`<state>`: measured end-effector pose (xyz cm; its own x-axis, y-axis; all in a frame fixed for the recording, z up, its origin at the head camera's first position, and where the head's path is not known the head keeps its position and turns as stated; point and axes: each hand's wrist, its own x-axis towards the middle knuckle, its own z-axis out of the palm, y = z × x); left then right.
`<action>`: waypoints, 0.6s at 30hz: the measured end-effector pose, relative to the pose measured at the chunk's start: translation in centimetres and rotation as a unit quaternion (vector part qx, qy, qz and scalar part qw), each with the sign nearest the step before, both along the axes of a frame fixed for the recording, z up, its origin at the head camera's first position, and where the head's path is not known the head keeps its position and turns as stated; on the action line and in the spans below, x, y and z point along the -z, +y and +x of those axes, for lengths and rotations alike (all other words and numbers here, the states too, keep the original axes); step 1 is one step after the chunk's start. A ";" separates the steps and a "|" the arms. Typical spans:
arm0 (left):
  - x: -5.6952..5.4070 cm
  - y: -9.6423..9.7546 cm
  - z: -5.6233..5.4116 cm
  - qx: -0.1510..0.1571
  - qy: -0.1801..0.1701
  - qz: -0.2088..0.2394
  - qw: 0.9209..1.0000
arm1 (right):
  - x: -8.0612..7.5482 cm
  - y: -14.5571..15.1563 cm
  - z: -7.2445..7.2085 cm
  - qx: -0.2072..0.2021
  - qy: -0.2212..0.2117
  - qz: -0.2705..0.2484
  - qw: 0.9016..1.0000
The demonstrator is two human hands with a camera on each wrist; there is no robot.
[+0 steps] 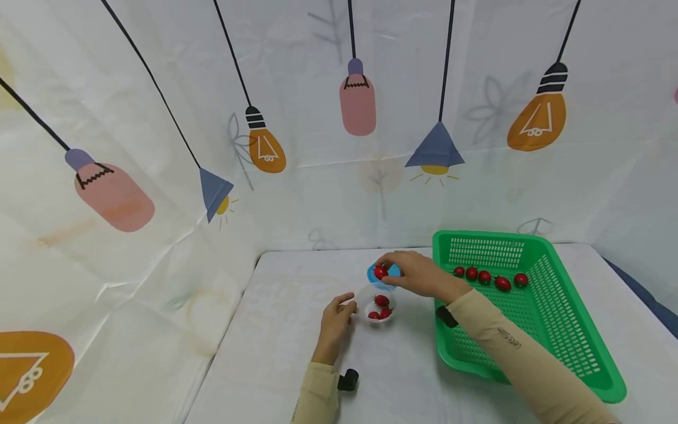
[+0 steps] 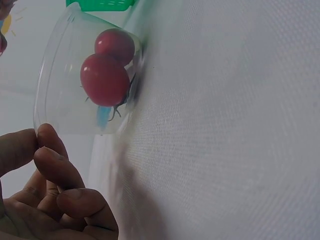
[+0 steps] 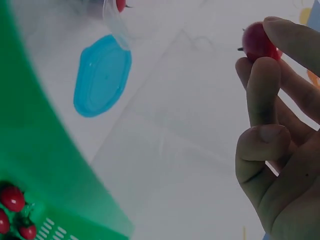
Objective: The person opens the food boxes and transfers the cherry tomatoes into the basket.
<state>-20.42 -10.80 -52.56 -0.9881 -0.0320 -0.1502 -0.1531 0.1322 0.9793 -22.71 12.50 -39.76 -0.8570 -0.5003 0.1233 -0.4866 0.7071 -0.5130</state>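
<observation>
My left hand [image 1: 333,324] pinches the rim of a clear plastic container [image 2: 60,85] between thumb and finger, at the container's left side. Inside it lie red cherry tomatoes [image 2: 105,80], three of them visible from the head view. Above the far side of the container, my right hand [image 1: 421,275] holds another cherry tomato [image 3: 260,42] in its fingertips. Below that hand, just behind the container, a blue lid [image 3: 103,77] lies flat on the table, partly covered by the hand in the head view.
To the right stands a green perforated basket [image 1: 588,315] with several cherry tomatoes [image 1: 502,284] near its far end. The right forearm crosses over the basket. A white cloth covers the table [image 1: 275,330], and a printed sheet [image 1: 318,194] with lamp pictures hangs behind it.
</observation>
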 end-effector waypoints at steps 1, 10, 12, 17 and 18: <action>0.0 0.0 0.0 0.000 0.001 -0.002 1.000 | -0.1 0.3 0.1 0.007 0.005 -0.001 1.000; 0.1 0.0 -0.1 -0.001 -0.005 -0.004 1.000 | -0.8 3.6 1.0 0.053 0.057 -0.025 0.997; 0.1 0.1 -0.1 0.000 -0.005 -0.005 1.000 | -0.8 4.4 1.1 0.062 0.068 -0.034 0.995; 0.2 0.0 -0.1 -0.001 -0.007 -0.011 1.000 | -0.5 6.6 1.4 0.094 0.067 -0.055 0.992; 0.2 0.0 -0.1 -0.003 -0.006 -0.012 1.000 | -0.4 7.0 1.5 0.101 0.067 -0.057 0.991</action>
